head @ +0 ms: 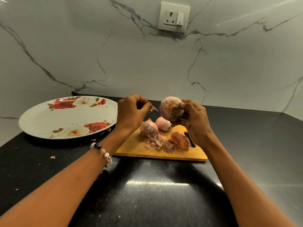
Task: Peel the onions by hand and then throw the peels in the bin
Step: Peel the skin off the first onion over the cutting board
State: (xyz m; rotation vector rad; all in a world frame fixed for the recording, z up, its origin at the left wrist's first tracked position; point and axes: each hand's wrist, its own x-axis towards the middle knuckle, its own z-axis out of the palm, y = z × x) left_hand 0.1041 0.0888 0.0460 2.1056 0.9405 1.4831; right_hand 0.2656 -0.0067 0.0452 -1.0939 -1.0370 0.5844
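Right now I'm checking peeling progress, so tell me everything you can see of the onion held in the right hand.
The onion is round and pinkish-purple, with dry brown, papery skin still clinging to its near side. The right hand holds it raised above the wooden cutting board, fingers curled round its right side and underside. The left hand is apart from it, pinching a small peel strip.

1. Black, speckled and glossy: bench [147, 194], lower frame.
2. White with grey veining: wall [131, 63], upper frame.
3. White with red and cream roses, brown leaves: plate [49, 122], left of frame.
4. Yellow-orange wood: cutting board [136, 147], centre.
5. Pale pink with brown patches: held onion [171, 108].
6. Pink-white: two onions [161, 123] on the board.
7. Pinkish-brown and orange: peels [167, 143].
8. White, black and clear beads: bracelet [102, 152].
9. Off-white: socket [173, 18], top centre.
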